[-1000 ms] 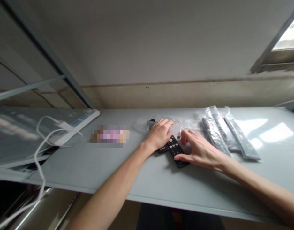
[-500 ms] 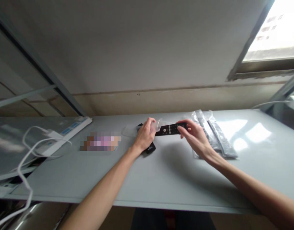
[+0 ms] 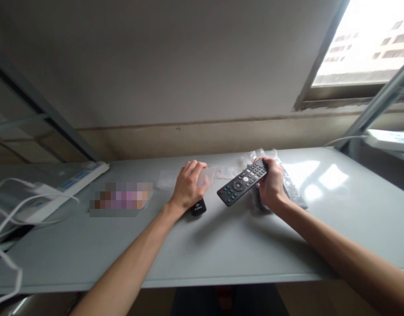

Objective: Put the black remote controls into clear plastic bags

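My right hand [image 3: 272, 182] grips a black remote control [image 3: 243, 182] by one end. Its button side faces up, and the remote slants down to the left above the table. My left hand [image 3: 190, 186] has its fingers curled around a clear plastic bag [image 3: 210, 173], part of which sticks out to the right. Below that hand lies a second black remote [image 3: 198, 208], with only its near end showing. Behind my right hand are dark items in clear plastic sleeves [image 3: 290, 188], partly covered by the hand.
A blurred-out, pinkish flat object [image 3: 121, 199] lies left on the grey table [image 3: 175, 259]. Beyond it is a white power strip [image 3: 70, 188] with a white cable [image 3: 6, 254]. Another white strip [image 3: 391, 139] sits at the far right, below the window [image 3: 359, 48].
The remote has come clear of the plastic bag and my left hand, swinging so its free end points down-left toward me. The view has shifted slightly right.
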Tool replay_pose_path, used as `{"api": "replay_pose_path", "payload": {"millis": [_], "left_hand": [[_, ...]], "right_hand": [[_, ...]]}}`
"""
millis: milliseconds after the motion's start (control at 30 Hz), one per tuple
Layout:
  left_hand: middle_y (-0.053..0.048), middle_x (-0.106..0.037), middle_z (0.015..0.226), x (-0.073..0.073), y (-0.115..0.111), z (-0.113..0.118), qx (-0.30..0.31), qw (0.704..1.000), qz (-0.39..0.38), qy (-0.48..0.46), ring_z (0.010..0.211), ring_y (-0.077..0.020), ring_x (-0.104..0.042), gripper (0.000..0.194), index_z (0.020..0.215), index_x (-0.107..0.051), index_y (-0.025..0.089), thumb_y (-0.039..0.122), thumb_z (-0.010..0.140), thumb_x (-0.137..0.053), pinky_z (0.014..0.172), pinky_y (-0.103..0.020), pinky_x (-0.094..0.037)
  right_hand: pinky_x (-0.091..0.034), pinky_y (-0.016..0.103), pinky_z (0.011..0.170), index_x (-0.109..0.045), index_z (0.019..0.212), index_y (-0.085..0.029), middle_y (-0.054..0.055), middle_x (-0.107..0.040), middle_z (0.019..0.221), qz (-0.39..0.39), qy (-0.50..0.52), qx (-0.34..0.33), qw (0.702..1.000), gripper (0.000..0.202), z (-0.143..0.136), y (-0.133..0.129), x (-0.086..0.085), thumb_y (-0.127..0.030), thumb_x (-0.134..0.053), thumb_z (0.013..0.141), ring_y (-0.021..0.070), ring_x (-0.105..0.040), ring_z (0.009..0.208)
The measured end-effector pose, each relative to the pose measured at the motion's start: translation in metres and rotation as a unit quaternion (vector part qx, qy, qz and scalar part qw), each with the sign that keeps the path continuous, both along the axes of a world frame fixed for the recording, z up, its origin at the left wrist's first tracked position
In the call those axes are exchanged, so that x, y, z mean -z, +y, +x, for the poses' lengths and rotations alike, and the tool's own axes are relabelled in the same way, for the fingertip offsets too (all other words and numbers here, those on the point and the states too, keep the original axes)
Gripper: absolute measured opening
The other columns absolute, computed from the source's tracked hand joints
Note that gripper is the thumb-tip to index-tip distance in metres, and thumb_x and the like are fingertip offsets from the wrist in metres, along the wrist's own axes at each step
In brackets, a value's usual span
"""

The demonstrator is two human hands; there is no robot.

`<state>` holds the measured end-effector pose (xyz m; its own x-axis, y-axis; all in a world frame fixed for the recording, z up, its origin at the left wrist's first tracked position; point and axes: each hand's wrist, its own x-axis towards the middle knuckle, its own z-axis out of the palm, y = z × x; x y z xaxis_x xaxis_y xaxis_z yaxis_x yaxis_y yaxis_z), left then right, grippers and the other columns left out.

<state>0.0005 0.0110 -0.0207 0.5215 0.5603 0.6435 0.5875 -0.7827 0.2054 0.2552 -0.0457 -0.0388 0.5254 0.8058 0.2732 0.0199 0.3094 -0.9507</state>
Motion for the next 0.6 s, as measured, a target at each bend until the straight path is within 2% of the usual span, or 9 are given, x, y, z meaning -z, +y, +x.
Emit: {"api": "replay_pose_path", "payload": {"millis": [100,200,400,600], "left_hand": [[-0.010,-0.065,0.109,0.001,0.000,0.001,-0.013,1.000,-0.004,0.012,0.103,-0.0287,-0.060,0.020,0.115,-0.058,0.020,0.024,0.095,-0.055,0.095,-0.042,-0.050],[-0.010,-0.064,0.110,0.003,-0.001,0.003,-0.024,1.000,-0.010,0.010,0.105,-0.0283,-0.059,0.019,0.115,-0.058,0.021,0.025,0.097,-0.055,0.096,-0.041,-0.050],[-0.007,-0.065,0.102,0.002,-0.001,0.003,-0.035,0.999,-0.007,0.005,0.099,-0.0264,-0.059,0.004,0.098,-0.057,0.022,0.020,0.095,-0.059,0.092,-0.039,-0.049],[-0.006,-0.066,0.095,0.000,-0.002,0.003,-0.032,0.999,0.019,-0.019,0.096,-0.0252,-0.060,0.006,0.092,-0.057,0.023,0.020,0.095,-0.062,0.088,-0.037,-0.049]], "right_hand": [[-0.030,0.025,0.040,-0.059,0.079,-0.025,-0.005,-0.041,0.062,0.000,0.117,0.037,0.992,0.033,-0.005,-0.002,-0.008,-0.056,-0.062,0.091,0.0131,-0.037,0.049],[-0.029,0.025,0.038,-0.056,0.076,-0.024,-0.007,-0.039,0.059,-0.021,0.153,0.041,0.987,0.035,-0.007,-0.002,-0.013,-0.055,-0.065,0.090,0.0111,-0.033,0.045],[-0.028,0.026,0.039,-0.055,0.077,-0.024,-0.006,-0.040,0.058,-0.040,0.173,0.065,0.982,0.029,-0.008,-0.002,-0.017,-0.046,-0.065,0.091,0.0103,-0.032,0.046],[-0.029,0.024,0.040,-0.059,0.075,-0.023,-0.005,-0.044,0.059,-0.030,0.137,0.080,0.987,0.020,-0.009,-0.002,-0.017,-0.039,-0.065,0.087,0.0116,-0.037,0.046]]}}
